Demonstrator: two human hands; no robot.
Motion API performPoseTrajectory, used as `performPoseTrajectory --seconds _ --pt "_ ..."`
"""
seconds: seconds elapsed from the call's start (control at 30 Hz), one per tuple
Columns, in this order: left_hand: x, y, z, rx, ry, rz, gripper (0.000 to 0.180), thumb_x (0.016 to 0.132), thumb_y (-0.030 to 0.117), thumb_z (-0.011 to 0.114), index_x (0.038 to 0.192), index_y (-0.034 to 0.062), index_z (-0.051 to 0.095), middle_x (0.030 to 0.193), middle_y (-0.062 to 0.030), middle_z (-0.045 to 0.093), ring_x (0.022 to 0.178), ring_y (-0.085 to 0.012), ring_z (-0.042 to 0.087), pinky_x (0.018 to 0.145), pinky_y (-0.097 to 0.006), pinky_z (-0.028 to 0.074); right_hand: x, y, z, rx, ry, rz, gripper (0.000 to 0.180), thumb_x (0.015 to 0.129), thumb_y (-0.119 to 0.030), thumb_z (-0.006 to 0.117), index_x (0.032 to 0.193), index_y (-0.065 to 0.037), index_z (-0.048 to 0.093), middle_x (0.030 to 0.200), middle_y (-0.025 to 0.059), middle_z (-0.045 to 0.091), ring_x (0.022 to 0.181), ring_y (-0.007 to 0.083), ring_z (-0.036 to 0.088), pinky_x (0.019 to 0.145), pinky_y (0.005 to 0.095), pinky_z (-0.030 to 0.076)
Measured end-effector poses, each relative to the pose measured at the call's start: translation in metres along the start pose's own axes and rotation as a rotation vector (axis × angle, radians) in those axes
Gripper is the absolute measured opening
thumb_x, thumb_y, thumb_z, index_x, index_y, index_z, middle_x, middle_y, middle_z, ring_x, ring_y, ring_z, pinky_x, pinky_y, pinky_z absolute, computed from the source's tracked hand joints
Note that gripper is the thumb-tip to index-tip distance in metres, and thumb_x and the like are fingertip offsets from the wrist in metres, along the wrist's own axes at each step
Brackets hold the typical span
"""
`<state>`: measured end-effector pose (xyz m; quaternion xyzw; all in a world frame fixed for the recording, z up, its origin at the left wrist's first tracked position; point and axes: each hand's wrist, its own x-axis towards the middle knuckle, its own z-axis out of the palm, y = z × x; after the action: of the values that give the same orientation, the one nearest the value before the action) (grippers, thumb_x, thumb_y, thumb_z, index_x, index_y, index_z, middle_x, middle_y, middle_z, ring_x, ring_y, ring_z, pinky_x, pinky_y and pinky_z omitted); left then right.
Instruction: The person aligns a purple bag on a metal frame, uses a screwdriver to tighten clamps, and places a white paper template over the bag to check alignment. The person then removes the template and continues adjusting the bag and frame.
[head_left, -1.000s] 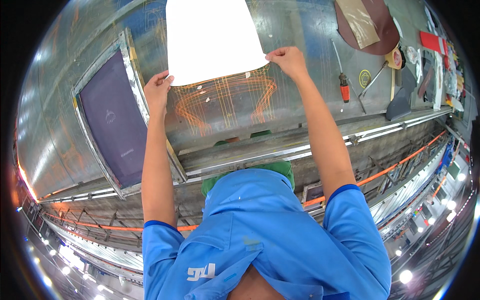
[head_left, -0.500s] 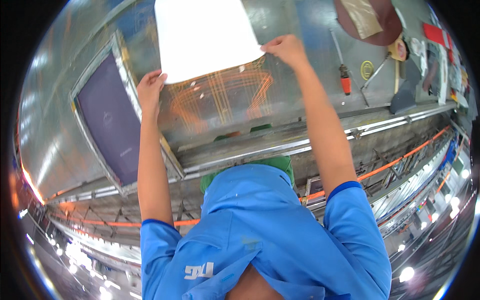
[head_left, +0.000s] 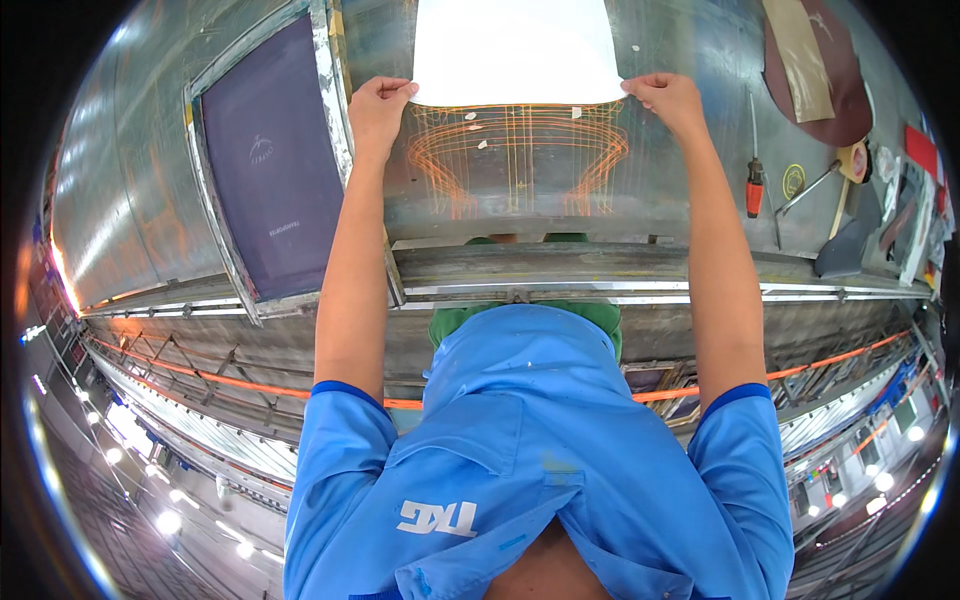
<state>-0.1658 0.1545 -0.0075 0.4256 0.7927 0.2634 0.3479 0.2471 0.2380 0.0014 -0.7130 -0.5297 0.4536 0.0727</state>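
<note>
A white flat sheet (head_left: 515, 50) lies over the far middle of the metal table (head_left: 660, 190), its far part cut off by the picture's upper edge. My left hand (head_left: 378, 112) pinches its near left corner, while my right hand (head_left: 668, 100) pinches the near right corner. Both arms are stretched forward. Orange curved and straight guide lines (head_left: 518, 150) show on the table just below the sheet's near edge. Small white scraps (head_left: 482, 145) lie among those lines.
Left of the sheet rests a framed dark purple screen (head_left: 270, 160). To the right are a red-handled screwdriver (head_left: 754, 185), a tape roll (head_left: 852, 162), a dark maroon piece (head_left: 822, 75) and a grey scraper-like blade (head_left: 850, 235). A metal rail (head_left: 560, 290) runs along the table's near edge.
The view has turned and shifted, so table items appear moved. The sheet, tilted before, now sits square with the orange lines. Both hands still pinch its near corners.
</note>
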Motion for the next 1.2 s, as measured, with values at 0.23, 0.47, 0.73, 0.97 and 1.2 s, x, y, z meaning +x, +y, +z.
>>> performPoseTrajectory --seconds 0.23,0.47,0.73,0.97,1.2 --pt "0.005 -0.003 0.004 -0.07 -0.009 -0.036 0.021 0.082 0.016 0.083 0.095 0.0019 0.076 0.086 -0.0079 0.074 0.079 -0.0167 0.068 0.076 -0.031 0.053 0.0 0.003 0.001 0.009 0.026 -0.01 0.034 0.077 -0.035 0.084 0.093 -0.005 0.081 0.081 0.0049 0.073 0.076 0.0138 0.065 0.074 0.03 0.051" --pt "0.004 -0.005 0.005 -0.091 0.0 -0.023 0.019 0.082 0.014 0.082 0.094 0.0022 0.076 0.084 -0.0068 0.072 0.078 -0.0153 0.066 0.076 -0.03 0.052 -0.004 0.001 0.003 0.007 0.045 -0.026 0.034 0.077 -0.035 0.085 0.094 -0.006 0.081 0.078 0.0034 0.071 0.075 0.0129 0.063 0.073 0.0293 0.05" --pt "0.004 -0.006 0.004 -0.089 0.004 0.002 0.019 0.081 0.014 0.082 0.095 0.0024 0.075 0.083 -0.0063 0.072 0.077 -0.0147 0.065 0.075 -0.03 0.051 -0.002 0.0 0.0 -0.032 0.033 -0.042 0.037 0.076 -0.037 0.086 0.093 -0.005 0.08 0.08 0.005 0.073 0.073 0.0119 0.066 0.069 0.028 0.052" --pt "0.0 -0.009 0.001 -0.076 0.006 -0.022 0.035 0.081 0.02 0.083 0.11 0.0029 0.074 0.085 -0.0041 0.069 0.079 -0.0142 0.064 0.076 -0.029 0.05 0.005 0.007 -0.016 0.264 -0.145 0.0 0.032 0.084 -0.031 0.079 0.098 -0.001 0.079 0.085 0.0051 0.076 0.075 0.0109 0.069 0.071 0.0257 0.057" --pt "0.004 -0.019 0.0 -0.134 -0.014 -0.002 0.035 0.083 0.012 0.082 0.114 0.0009 0.072 0.085 -0.0007 0.064 0.079 -0.0114 0.059 0.076 -0.026 0.048 0.01 0.011 -0.015 0.256 -0.167 -0.023 0.031 0.083 -0.029 0.08 0.096 -0.001 0.079 0.085 0.0059 0.077 0.077 0.0122 0.071 0.073 0.0269 0.058"
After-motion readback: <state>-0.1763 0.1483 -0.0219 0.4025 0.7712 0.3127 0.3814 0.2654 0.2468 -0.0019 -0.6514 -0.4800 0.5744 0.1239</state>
